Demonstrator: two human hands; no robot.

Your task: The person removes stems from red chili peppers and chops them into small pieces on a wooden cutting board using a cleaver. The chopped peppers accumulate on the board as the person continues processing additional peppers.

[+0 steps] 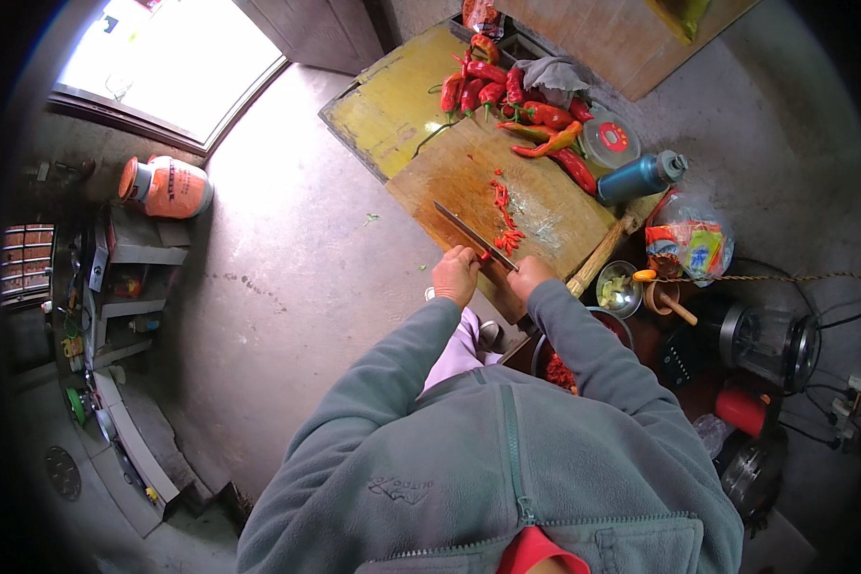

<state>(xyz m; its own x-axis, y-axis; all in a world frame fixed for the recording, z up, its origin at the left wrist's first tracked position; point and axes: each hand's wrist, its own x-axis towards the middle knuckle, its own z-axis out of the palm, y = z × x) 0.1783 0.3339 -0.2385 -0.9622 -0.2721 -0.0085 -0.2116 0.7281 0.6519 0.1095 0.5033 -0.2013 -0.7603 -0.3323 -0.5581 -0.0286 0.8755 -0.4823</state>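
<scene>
My right hand point(532, 275) grips the handle of a kitchen knife point(472, 233), its blade pointing away to the upper left over a wooden cutting board point(430, 179). Beside the blade, my left hand point(457, 274) pinches a small piece of red chili pepper point(486, 255) against the board's near edge. Cut red pepper pieces point(508, 238) lie just beyond the knife, with a line of thin strips point(501, 199) trailing farther up the board. Whole red peppers point(484, 90) are heaped past the board's far edge.
A blue bottle point(630, 179) and a plastic lid point(608, 140) stand right of the board. Nearer are a metal bowl point(619, 289), a wooden mortar point(661, 297), a blender point(768, 343) and a container of chopped red pepper point(558, 373). An orange gas cylinder point(176, 188) sits at left.
</scene>
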